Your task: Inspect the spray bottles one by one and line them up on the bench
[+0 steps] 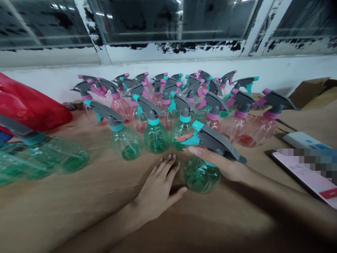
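My right hand (218, 162) is wrapped round the neck of a green spray bottle (202, 177), its fingers by the turquoise trigger under the grey spray head. The bottle's base is close to the table; whether it touches cannot be told. Flat on the wooden table (105, 211), just left of that bottle, rests my left hand (159, 189) with its fingers stretched out, holding nothing. Beyond my hands stand more green spray bottles with turquoise collars, including one bottle (156, 137) in the middle and another (126, 143) to its left.
Several pink spray bottles (259, 130) crowd the back by the wall. At the left edge are more green bottles (63, 154) and a red plastic bag (28, 105). A phone (302, 172), a white box (302, 138) and a cardboard box (310, 93) sit to the right.
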The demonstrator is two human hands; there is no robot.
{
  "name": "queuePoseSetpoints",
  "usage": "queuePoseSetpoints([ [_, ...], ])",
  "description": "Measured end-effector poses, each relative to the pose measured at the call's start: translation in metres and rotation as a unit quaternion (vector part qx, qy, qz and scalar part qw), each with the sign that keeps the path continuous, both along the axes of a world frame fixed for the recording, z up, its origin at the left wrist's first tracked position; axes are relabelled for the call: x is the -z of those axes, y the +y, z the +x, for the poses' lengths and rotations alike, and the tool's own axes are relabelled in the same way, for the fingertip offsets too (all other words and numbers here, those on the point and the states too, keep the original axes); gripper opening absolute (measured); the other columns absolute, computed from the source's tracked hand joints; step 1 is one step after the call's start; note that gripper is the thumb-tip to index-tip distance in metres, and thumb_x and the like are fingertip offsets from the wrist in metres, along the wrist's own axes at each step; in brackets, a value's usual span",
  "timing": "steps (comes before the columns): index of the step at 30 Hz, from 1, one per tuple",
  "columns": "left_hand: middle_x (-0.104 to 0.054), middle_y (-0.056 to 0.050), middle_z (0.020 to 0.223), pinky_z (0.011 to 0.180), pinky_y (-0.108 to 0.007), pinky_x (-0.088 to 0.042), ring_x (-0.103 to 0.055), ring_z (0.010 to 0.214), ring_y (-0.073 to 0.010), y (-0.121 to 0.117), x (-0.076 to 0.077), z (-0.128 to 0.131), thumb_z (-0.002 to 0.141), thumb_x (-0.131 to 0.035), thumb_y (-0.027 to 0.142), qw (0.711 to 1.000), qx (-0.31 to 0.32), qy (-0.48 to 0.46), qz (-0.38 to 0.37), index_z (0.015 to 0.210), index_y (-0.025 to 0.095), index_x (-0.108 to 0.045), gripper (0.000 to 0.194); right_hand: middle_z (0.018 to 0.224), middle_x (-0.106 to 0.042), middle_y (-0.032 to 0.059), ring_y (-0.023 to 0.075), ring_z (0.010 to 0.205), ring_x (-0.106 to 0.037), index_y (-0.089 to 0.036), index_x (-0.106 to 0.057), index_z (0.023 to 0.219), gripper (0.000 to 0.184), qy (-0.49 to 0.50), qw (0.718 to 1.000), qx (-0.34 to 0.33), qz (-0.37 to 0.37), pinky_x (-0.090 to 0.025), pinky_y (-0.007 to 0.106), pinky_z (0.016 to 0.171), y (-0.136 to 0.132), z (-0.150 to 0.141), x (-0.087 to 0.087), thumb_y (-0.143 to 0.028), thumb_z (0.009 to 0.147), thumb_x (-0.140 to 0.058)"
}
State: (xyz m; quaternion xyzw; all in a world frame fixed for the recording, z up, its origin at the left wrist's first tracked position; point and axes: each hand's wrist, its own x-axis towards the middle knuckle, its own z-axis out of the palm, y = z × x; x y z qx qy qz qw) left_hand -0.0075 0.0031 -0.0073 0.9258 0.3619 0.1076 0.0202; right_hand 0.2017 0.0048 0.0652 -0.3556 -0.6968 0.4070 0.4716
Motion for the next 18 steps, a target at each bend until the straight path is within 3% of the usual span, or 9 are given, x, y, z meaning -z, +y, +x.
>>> queuePoseSetpoints([
  [3,-0.037,-0.016,0.148,0.109,-0.047,-0.029,-0.032,0.136,-0.0299,0.0001,0.0010,-0.0003,0.092,-0.050,0.052,1.000,0.000,0.002,0.001,0.139,0.010,-0.041,0.063,0.111,-0.068,-0.0003,0.0189,0.090,-0.065,-0.031,-0.063,0.108,0.022,0.000,1.000,0.014,0.011,-0.049,0.037,0.084,0.0012,0.0007,-0.0002,-0.036,0.087,-0.061],
  [9,-0.038,-0.017,0.147,0.109,-0.048,-0.030,-0.033,0.136,-0.0310,0.0005,0.0015,0.0003,0.092,-0.052,0.050,1.000,0.006,-0.006,0.008,0.137,0.009,-0.043,0.061,0.076,-0.066,-0.0012,0.0174,0.062,-0.060,-0.030,-0.063,0.106,0.023,-0.027,0.999,0.020,-0.004,-0.048,0.035,0.062,0.0000,0.0010,-0.0018,-0.040,0.086,-0.060],
  [14,-0.037,-0.016,0.148,0.109,-0.047,-0.030,-0.033,0.136,-0.0302,-0.0003,0.0000,0.0008,0.093,-0.051,0.051,1.000,0.003,0.011,0.013,0.138,0.010,-0.042,0.061,0.101,-0.068,0.0013,0.0182,0.083,-0.063,-0.029,-0.064,0.110,0.024,-0.012,0.999,0.018,0.024,-0.049,0.035,0.076,-0.0005,-0.0006,-0.0036,-0.036,0.087,-0.060],
  [18,-0.036,-0.016,0.148,0.109,-0.047,-0.029,-0.032,0.136,-0.0298,-0.0003,0.0005,-0.0003,0.093,-0.049,0.051,1.000,0.006,0.011,0.012,0.138,0.010,-0.042,0.062,0.106,-0.068,0.0013,0.0183,0.091,-0.064,-0.032,-0.060,0.121,0.032,-0.019,0.999,0.004,0.035,-0.050,0.035,0.081,0.0001,-0.0003,-0.0048,-0.035,0.089,-0.059],
])
